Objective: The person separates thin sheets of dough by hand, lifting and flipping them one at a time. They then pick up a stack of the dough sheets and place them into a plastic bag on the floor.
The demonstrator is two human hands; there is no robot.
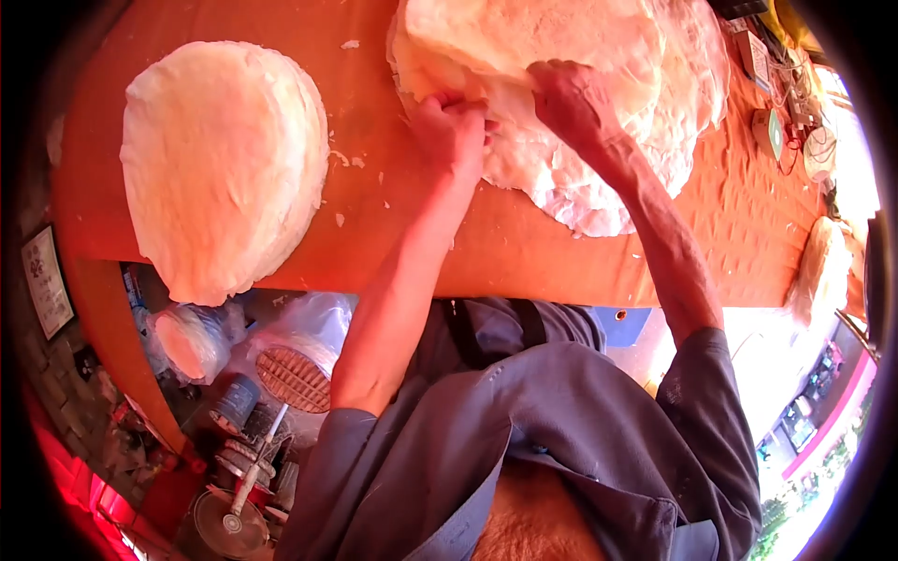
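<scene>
While both hands rest on the near edge of the big stack of thin white sheets (524,37), which lies at the far side of the orange worktop (524,252), the left hand (451,131) curls its fingers together, pinching a sheet's edge. The right hand (572,98) presses bent fingers onto the top sheets. A second stack (220,168) lies well apart, to the left.

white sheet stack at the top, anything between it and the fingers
Nothing visible: the left hand pinches the near edge of the stack and the right hand lies on top.
</scene>
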